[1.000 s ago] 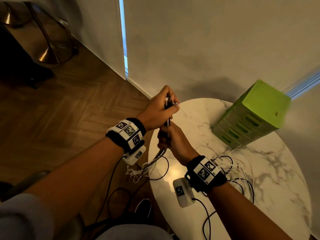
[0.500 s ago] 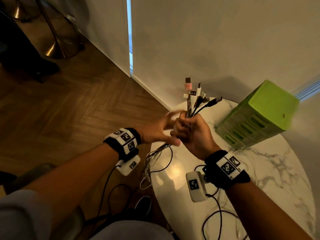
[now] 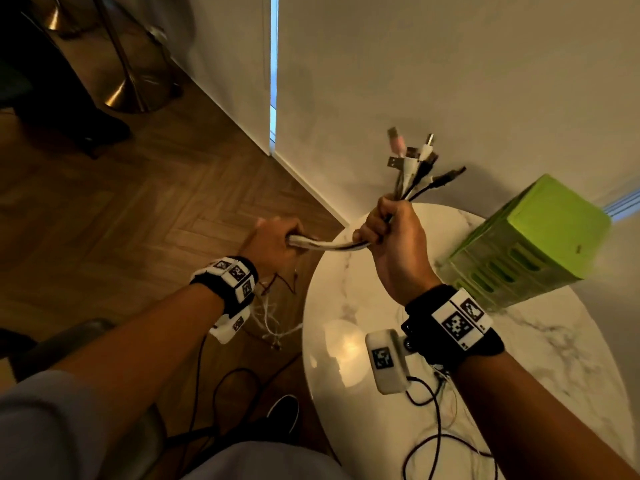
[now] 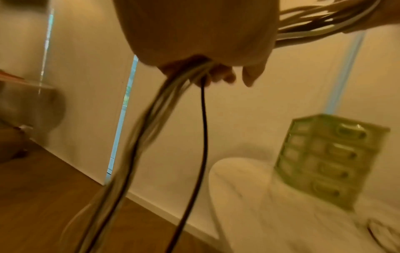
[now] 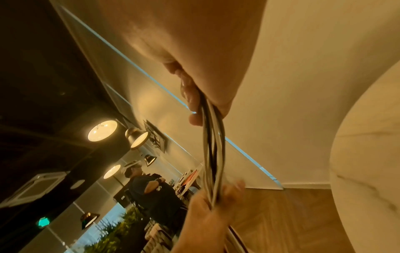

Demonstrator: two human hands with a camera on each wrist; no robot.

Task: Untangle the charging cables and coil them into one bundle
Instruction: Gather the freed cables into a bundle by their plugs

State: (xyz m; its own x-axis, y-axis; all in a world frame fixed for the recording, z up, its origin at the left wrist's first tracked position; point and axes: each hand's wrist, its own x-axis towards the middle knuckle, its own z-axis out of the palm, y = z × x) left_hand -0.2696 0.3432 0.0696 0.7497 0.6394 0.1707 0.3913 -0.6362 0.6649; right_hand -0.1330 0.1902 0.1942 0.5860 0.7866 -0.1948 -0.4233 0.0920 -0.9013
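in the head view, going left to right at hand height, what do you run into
left hand → span of gathered cables → right hand → green drawer unit

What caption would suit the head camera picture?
Right hand and left hand stretch gathered charging cables beside a marble table.

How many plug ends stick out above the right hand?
5 visible: pink plug top left, white plug top right, silver plug lower left, dark plug centre, black plug far right. More may be hidden in the cluster.
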